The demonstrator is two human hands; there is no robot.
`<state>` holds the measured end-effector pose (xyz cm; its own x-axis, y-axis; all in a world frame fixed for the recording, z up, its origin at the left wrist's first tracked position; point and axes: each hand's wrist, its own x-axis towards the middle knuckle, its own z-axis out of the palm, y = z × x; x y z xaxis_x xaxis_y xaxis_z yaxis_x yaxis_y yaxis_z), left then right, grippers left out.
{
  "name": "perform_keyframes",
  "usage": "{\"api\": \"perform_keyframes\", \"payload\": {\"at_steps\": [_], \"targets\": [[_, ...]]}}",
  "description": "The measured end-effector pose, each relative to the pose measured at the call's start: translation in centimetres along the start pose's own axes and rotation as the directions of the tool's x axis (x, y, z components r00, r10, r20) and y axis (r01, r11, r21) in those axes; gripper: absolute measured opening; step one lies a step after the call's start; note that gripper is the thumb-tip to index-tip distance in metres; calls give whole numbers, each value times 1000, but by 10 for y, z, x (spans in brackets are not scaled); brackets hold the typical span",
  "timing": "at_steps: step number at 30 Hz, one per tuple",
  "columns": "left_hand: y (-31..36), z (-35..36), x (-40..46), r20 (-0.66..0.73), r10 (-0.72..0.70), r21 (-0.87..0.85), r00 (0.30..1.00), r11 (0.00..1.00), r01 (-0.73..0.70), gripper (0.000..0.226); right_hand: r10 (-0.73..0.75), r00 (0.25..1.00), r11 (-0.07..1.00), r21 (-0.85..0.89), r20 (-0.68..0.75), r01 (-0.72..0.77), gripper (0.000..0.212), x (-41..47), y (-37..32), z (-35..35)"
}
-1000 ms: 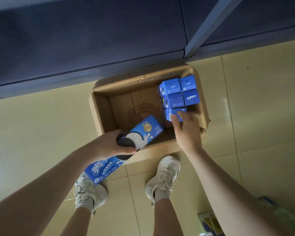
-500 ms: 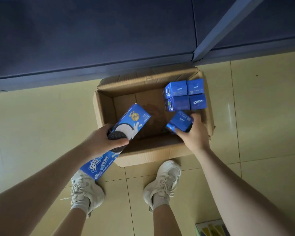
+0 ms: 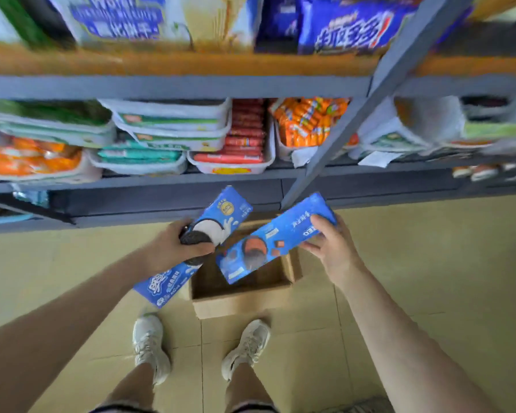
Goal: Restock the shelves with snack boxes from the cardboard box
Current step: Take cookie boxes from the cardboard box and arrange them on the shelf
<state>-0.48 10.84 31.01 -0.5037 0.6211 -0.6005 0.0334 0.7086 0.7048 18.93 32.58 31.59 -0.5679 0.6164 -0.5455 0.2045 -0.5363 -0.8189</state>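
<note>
Above the cardboard box (image 3: 239, 299) on the floor | left hand (image 3: 173, 251) grips one blue snack box (image 3: 230, 210) mid-length | right hand (image 3: 334, 251) pinches another blue snack box (image 3: 280, 234) by its far end | likely light, stiff, crushable cartons: hold the flat sides.

"eo", end of the logo, on right blue box (image 3: 276, 238)

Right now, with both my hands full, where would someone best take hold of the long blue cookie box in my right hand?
Probably the free lower-left end of the long blue cookie box, pinched across its narrow width from below-left. The right hand holds only the upper-right end, and the box tilts out above the open cardboard box.
</note>
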Motion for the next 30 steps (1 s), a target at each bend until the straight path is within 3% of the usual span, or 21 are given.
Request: {"api": "perform_keyframes", "payload": {"at_steps": [2,6,10,16,19,22,25,30], "targets": [[40,-16,-29,-46,63,23,997,998,-62,33,-59,997,998,35,42,58,12,-24,-44,16],[111,-55,-91,-161,209,52,964,978,-203,34,-292,940,947,-83,178,310,17,-73,-134,55],[165,-109,-148,-344,324,149,882,946,-289,63,-467,824,835,-146,321,530,12,-110,-206,98],[224,-209,-212,-553,565,445,612,821,-356,63,-577,702,749,-72,417,658,23,-133,-280,178],[256,-265,-235,-519,711,610,474,697,-377,68,-626,639,708,-19,448,706,21,-139,-309,220],[290,-325,-241,-456,817,790,353,554,-262,72,-684,564,632,-9,463,775,18,-145,-335,263],[325,-380,-221,-370,851,857,372,467,-216,63,-712,539,610,17,450,792,22,-145,-354,303],[352,-435,-146,-335,746,817,576,535,-218,66,-746,572,600,-30,342,800,28,-131,-373,351]]}}
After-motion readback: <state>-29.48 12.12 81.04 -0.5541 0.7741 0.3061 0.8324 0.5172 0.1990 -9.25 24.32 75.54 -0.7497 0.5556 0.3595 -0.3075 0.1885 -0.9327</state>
